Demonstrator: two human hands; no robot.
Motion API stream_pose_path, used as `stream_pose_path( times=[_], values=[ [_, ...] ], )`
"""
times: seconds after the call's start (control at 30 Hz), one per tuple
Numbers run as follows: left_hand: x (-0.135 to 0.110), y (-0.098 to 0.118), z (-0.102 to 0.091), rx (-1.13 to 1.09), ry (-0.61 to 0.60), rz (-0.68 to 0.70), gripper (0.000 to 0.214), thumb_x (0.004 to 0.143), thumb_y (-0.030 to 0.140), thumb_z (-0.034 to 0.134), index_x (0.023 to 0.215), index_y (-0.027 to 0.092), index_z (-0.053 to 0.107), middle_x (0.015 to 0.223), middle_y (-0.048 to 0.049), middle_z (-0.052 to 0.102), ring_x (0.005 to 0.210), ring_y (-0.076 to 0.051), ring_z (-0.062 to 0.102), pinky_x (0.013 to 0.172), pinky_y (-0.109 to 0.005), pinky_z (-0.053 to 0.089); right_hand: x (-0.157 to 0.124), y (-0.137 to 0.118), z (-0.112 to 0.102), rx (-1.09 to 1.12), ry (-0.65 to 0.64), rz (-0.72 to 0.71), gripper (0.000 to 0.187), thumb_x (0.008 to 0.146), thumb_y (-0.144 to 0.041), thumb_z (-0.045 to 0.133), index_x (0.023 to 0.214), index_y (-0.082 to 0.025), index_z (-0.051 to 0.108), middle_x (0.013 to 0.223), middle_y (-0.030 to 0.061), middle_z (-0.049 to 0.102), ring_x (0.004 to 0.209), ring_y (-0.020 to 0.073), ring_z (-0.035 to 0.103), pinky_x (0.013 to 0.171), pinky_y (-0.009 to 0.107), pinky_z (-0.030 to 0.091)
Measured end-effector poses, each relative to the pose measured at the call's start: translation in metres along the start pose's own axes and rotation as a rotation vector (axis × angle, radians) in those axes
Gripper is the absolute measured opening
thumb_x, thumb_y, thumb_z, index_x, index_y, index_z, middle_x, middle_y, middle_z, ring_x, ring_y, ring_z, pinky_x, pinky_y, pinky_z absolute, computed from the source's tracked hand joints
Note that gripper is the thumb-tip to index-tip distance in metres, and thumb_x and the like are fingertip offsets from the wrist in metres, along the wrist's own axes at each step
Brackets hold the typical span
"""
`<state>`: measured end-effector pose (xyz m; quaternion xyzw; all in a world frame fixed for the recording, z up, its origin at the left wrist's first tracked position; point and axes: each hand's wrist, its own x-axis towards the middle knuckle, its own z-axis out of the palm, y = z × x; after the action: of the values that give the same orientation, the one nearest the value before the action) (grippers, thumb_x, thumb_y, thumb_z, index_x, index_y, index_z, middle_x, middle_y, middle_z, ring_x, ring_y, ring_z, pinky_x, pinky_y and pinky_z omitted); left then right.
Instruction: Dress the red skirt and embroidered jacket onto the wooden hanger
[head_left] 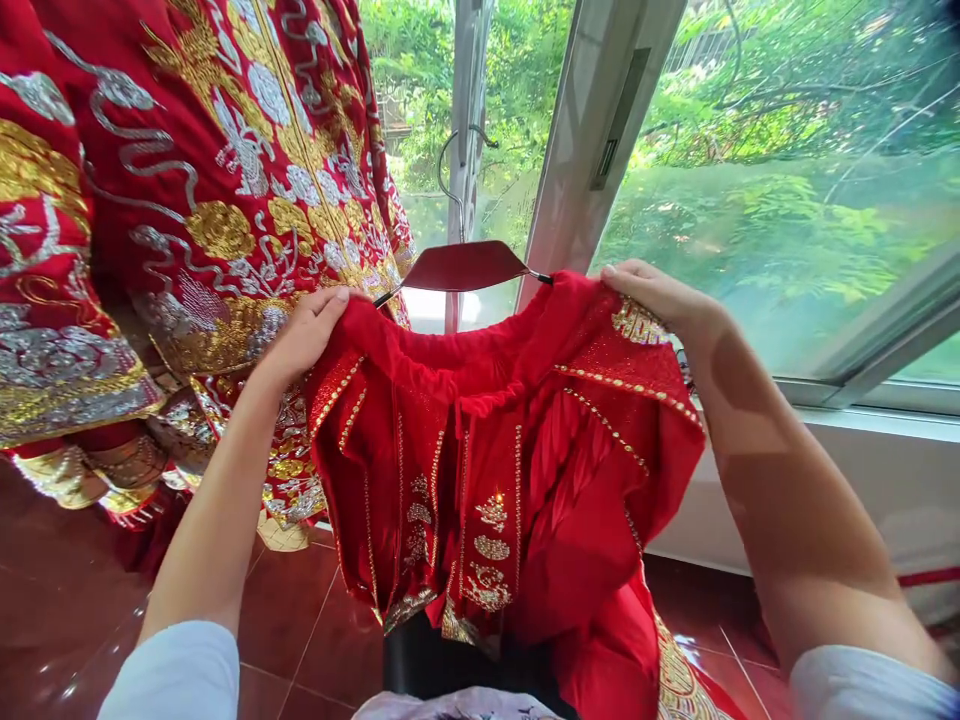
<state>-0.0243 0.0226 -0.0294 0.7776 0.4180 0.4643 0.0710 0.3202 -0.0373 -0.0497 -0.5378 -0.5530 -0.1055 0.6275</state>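
Note:
A red skirt [491, 500] with a gathered waistband, rows of gold beading and sparkling motifs hangs spread out in front of me. My left hand [306, 330] grips its left upper corner, with the thumb on top and most fingers hidden behind the cloth. On the other side, my right hand [654, 288] is closed on the right upper corner, beside a beaded patch. Inside the waistband sits a hanger [463, 268] with a dark red middle, a metal hook and black-tipped ends. Its hook stands upright before the window frame.
Red jackets [262, 170] with gold and silver embroidery hang close on the left. Behind the hanger are sliding window panes [780, 200] in a metal frame [592, 130], with greenery outside. Below lies a red tiled floor [300, 620]; a pale wall [847, 490] runs under the window.

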Motion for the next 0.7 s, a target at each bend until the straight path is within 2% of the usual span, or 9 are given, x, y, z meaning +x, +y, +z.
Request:
stream_pose_path(
  times=[0.13,0.17,0.2,0.3,0.37,0.43,0.5,0.57,0.7],
  values=[
    [-0.054,0.031,0.018,0.334,0.485,0.202,0.022,0.089,0.035,0.051,0.093,0.017,0.063,0.093,-0.008,0.066,0.093,-0.021,0.057,0.091,-0.035,0.041,-0.038,0.004,-0.02,-0.018,0.078,-0.012,0.048,0.09,-0.043,0.046,0.064,-0.009,0.069,0.081,0.0081,0.07,0.073,0.0123,0.062,0.06,0.025,0.04],
    [-0.071,0.041,0.03,0.396,0.575,0.231,0.018,0.088,0.032,0.053,0.085,0.018,0.063,0.085,-0.0067,0.066,0.085,-0.019,0.057,0.087,-0.034,0.041,-0.047,0.004,-0.025,-0.021,0.11,-0.023,0.045,0.089,-0.042,0.049,0.065,-0.011,0.069,0.077,0.0074,0.069,0.069,0.0125,0.062,0.059,0.025,0.04],
    [-0.088,0.05,0.044,0.424,0.58,0.248,0.017,0.088,0.03,0.054,0.078,0.018,0.062,0.076,-0.0045,0.065,0.074,-0.017,0.057,0.078,-0.03,0.042,-0.057,0.003,-0.028,-0.025,0.153,-0.046,0.041,0.088,-0.041,0.051,0.064,-0.012,0.068,0.072,0.0061,0.068,0.064,0.0121,0.06,0.057,0.025,0.04],
    [-0.126,0.07,0.095,0.358,0.301,0.072,0.02,0.091,0.029,0.052,0.077,0.019,0.063,0.069,0.0006,0.064,0.057,-0.01,0.054,0.058,-0.024,0.039,-0.094,-0.01,-0.02,-0.005,0.15,-0.108,0.03,0.083,-0.035,0.06,0.062,-0.015,0.065,0.055,0.0015,0.061,0.048,0.0096,0.05,0.05,0.023,0.037],
    [-0.134,0.076,0.124,0.408,0.21,-0.077,0.022,0.09,0.035,0.053,0.085,0.018,0.066,0.077,-0.0019,0.068,0.062,-0.013,0.059,0.058,-0.025,0.039,-0.122,-0.021,-0.001,0.075,-0.066,-0.051,0.022,0.082,-0.033,0.061,0.069,-0.016,0.067,0.055,0.0004,0.061,0.046,0.0092,0.05,0.048,0.022,0.038],
    [-0.131,0.077,0.141,0.47,0.119,-0.208,0.022,0.09,0.035,0.054,0.092,0.017,0.067,0.088,-0.0051,0.07,0.075,-0.018,0.064,0.062,-0.026,0.041,-0.145,-0.029,0.02,0.18,-0.286,0.074,0.021,0.082,-0.034,0.061,0.084,-0.015,0.07,0.055,-0.0008,0.061,0.046,0.0092,0.05,0.047,0.021,0.038],
    [-0.124,0.077,0.146,0.481,0.013,-0.289,0.019,0.091,0.027,0.052,0.095,0.018,0.067,0.095,-0.006,0.07,0.085,-0.02,0.065,0.065,-0.027,0.043,-0.158,-0.032,0.038,0.282,-0.413,0.175,0.026,0.082,-0.036,0.06,0.093,-0.013,0.068,0.054,-0.0022,0.058,0.045,0.0089,0.047,0.046,0.02,0.037],
    [-0.122,0.076,0.144,0.436,-0.047,-0.324,0.019,0.091,0.02,0.049,0.096,0.019,0.067,0.098,-0.0057,0.07,0.086,-0.02,0.065,0.066,-0.027,0.043,-0.162,-0.03,0.048,0.355,-0.469,0.228,0.028,0.082,-0.036,0.059,0.094,-0.012,0.067,0.055,-0.0022,0.057,0.046,0.0087,0.046,0.045,0.02,0.035],
    [-0.145,0.067,0.146,0.141,-0.076,-0.361,0.02,0.09,0.023,0.051,0.08,0.018,0.067,0.083,-0.0047,0.069,0.072,-0.017,0.061,0.067,-0.027,0.042,-0.163,-0.023,0.048,0.391,-0.505,0.275,0.024,0.083,-0.034,0.057,0.09,-0.014,0.067,0.064,0.0002,0.062,0.05,0.0089,0.048,0.05,0.021,0.038]
  ],
)
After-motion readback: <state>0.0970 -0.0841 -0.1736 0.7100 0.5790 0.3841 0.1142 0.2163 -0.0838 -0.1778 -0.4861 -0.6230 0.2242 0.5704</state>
